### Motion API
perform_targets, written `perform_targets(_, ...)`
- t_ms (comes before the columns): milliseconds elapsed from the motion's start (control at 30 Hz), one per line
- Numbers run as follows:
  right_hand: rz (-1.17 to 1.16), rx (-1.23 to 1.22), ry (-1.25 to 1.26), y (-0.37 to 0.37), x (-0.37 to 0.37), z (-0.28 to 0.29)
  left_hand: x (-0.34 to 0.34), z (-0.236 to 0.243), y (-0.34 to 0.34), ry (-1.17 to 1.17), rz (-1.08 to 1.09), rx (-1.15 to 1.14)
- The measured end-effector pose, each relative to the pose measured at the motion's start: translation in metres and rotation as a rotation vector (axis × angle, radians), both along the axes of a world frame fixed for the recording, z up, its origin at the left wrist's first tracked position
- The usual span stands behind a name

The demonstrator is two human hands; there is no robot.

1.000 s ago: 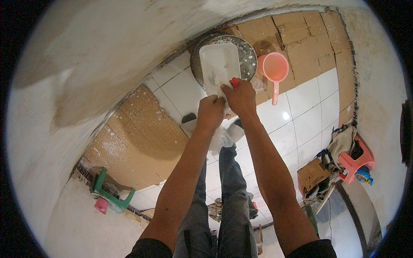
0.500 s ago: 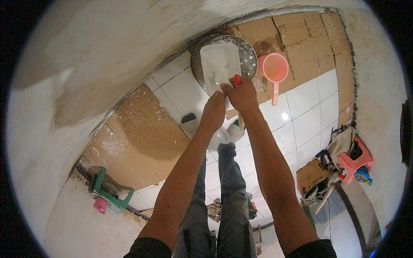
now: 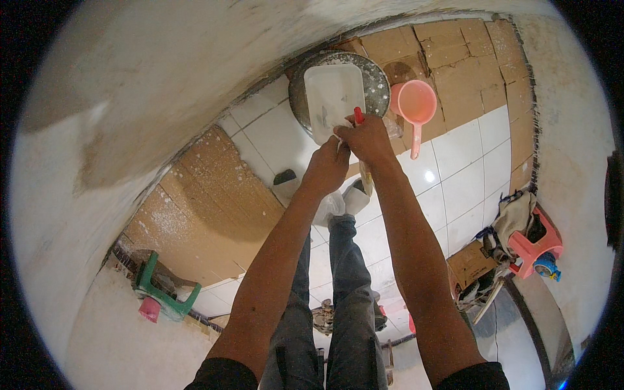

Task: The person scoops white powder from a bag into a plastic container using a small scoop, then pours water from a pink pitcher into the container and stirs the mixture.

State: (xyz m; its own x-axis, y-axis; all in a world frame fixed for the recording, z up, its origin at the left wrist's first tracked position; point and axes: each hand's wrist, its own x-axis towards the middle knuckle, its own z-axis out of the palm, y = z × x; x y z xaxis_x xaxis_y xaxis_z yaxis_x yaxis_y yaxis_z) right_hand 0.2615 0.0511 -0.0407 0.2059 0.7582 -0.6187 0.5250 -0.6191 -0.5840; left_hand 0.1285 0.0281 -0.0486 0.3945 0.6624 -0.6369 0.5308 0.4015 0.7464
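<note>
My left hand (image 3: 327,170) and my right hand (image 3: 369,140) meet in front of a shallow white tray (image 3: 333,84), fingertips close together at its near edge. The right hand is closed around a tool with a red end (image 3: 358,114) that sticks up past the fingers; its other end is hard to make out. My left hand is closed too, its fingers pinching something small and whitish that the hands mostly hide. Beneath the tray is a round, dark, paint-spattered surface (image 3: 377,81).
A pink dipper (image 3: 416,104) stands right of the round surface. Cardboard sheets (image 3: 208,201) and white tiles (image 3: 448,182) cover the floor. A plastered wall (image 3: 149,84) rises at the left. A green stool (image 3: 162,286) sits lower left, a loaded pink stool (image 3: 536,240) lower right.
My left hand has shifted slightly right and down, still close to the right one. The tray and the right hand are in nearly the same place.
</note>
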Motion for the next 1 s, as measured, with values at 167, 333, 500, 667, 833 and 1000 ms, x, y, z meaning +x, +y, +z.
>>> perform_targets(167, -0.021, -0.074, -0.011, 0.007, -0.003, 0.007, -0.001, -0.009, 0.000, -0.069, 0.047, -0.074)
perform_targets(333, 0.001, -0.048, -0.062, 0.003, 0.000, -0.001, 0.001, -0.018, -0.001, 0.006, -0.086, 0.167)
perform_targets(500, -0.099, -0.033, -0.067, 0.002, -0.003, -0.003, 0.007, -0.029, -0.008, -0.034, -0.070, 0.169)
perform_targets(667, -0.096, -0.096, -0.043, 0.008, -0.013, 0.010, 0.005, -0.045, -0.018, -0.063, 0.123, 0.058)
perform_targets(833, -0.104, -0.047, -0.071, 0.004, -0.010, 0.003, 0.011, -0.025, -0.012, 0.027, -0.036, 0.316)
perform_targets(1000, -0.095, -0.038, -0.113, 0.001, -0.014, 0.008, 0.013, -0.007, -0.011, -0.035, 0.101, 0.230)
